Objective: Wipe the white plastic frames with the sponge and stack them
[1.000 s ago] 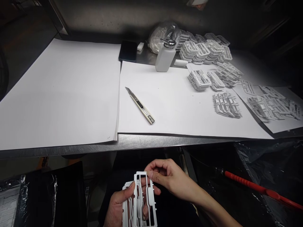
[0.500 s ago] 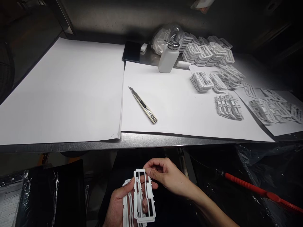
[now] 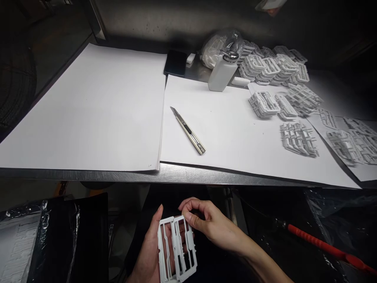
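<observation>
Below the table's front edge, my left hand (image 3: 150, 247) cradles several white plastic frames (image 3: 165, 251) from underneath, its thumb raised off them. The frames are thin, with long slots and small tabs along the sides. My right hand (image 3: 203, 220) pinches the top right corner of the uppermost white frame (image 3: 193, 251) between thumb and fingers. That frame overlaps the others and sits to their right. Fingers of the left hand show through the slots.
A utility knife (image 3: 188, 131) with its blade out lies on white paper (image 3: 229, 129). Behind are a pump bottle (image 3: 223, 72), a phone (image 3: 175, 63) and a plastic bag (image 3: 212, 49). Stacks of white frames (image 3: 265, 104) fill the right side. A red handle (image 3: 316, 239) lies at lower right.
My left thumb has lifted off the frames. The uppermost frame, pinched by my right hand, now lies closer alongside the others. The whole view has shifted, moving the table things rightward.
</observation>
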`<state>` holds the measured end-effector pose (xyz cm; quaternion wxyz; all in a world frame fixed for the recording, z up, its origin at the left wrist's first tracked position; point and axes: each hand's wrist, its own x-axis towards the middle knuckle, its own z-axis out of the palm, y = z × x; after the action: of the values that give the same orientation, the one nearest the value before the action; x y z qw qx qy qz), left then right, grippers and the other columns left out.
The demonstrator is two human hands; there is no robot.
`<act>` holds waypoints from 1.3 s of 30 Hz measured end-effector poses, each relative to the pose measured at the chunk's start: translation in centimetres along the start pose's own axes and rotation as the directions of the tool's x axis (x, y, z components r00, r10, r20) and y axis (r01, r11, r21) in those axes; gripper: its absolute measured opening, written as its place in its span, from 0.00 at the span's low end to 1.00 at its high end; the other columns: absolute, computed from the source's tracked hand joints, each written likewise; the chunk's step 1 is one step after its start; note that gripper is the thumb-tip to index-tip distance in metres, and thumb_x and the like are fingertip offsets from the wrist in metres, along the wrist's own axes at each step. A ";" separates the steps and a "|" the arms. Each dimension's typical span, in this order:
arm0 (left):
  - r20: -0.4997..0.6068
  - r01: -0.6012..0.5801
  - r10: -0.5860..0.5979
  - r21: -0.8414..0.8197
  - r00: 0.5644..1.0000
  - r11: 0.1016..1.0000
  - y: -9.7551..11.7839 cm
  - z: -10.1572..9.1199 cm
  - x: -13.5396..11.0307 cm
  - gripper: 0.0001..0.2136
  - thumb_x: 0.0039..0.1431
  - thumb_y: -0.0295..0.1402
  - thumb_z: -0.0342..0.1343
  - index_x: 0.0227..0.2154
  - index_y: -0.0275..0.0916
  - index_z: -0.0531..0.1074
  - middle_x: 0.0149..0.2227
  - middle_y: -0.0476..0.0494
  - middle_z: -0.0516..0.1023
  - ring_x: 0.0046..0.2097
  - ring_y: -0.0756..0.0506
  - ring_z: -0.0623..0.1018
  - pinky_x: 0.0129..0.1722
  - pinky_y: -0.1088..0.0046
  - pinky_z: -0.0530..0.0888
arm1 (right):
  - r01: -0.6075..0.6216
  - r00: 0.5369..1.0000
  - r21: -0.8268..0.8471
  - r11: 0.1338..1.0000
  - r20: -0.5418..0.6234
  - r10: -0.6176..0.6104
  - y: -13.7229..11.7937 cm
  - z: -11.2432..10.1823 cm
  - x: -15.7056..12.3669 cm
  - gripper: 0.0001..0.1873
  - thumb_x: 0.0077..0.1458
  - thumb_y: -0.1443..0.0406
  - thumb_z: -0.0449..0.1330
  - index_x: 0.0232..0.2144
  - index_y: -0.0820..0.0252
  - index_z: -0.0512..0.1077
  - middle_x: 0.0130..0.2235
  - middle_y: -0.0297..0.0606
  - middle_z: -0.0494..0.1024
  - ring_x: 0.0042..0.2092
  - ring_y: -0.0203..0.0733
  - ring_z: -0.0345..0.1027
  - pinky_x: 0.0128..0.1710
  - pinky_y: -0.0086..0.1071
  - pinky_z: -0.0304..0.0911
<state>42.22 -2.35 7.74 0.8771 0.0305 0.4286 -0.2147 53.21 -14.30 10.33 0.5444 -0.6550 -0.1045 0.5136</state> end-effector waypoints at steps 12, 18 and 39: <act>-0.048 -0.026 0.032 0.105 0.998 0.994 -0.5 -0.1 0.1 0.34 0.56 0.58 0.43 0.29 0.27 0.77 0.19 0.38 0.78 0.22 0.46 0.77 0.23 0.74 0.69 | -0.142 0.989 0.093 0.985 0.041 0.139 1.2 2.1 0.7 0.20 0.54 0.51 0.59 0.28 0.63 0.65 0.31 0.34 0.68 0.17 0.27 0.61 0.14 0.22 0.59; -0.151 -0.005 0.035 0.190 0.988 0.982 -0.9 0.8 -0.2 0.32 0.53 0.58 0.46 0.21 0.29 0.75 0.17 0.41 0.74 0.19 0.49 0.73 0.23 0.76 0.68 | -0.189 0.980 0.166 0.968 0.101 0.174 2.1 1.8 0.7 0.23 0.52 0.47 0.59 0.35 0.61 0.64 0.16 0.24 0.64 0.15 0.31 0.61 0.15 0.23 0.60; -0.379 -0.208 0.337 0.342 0.862 0.916 -0.1 1.7 -0.7 0.20 0.50 0.51 0.58 0.29 0.36 0.73 0.23 0.49 0.72 0.27 0.50 0.72 0.30 0.75 0.69 | -0.024 0.996 0.095 0.995 -0.077 0.032 3.0 2.0 -0.1 0.22 0.52 0.52 0.64 0.44 0.59 0.68 0.41 0.39 0.71 0.42 0.42 0.66 0.37 0.32 0.63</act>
<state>43.02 -2.58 9.34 0.7681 0.2660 0.5666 -0.1352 50.27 -14.32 8.20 0.5710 -0.6498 -0.0495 0.4993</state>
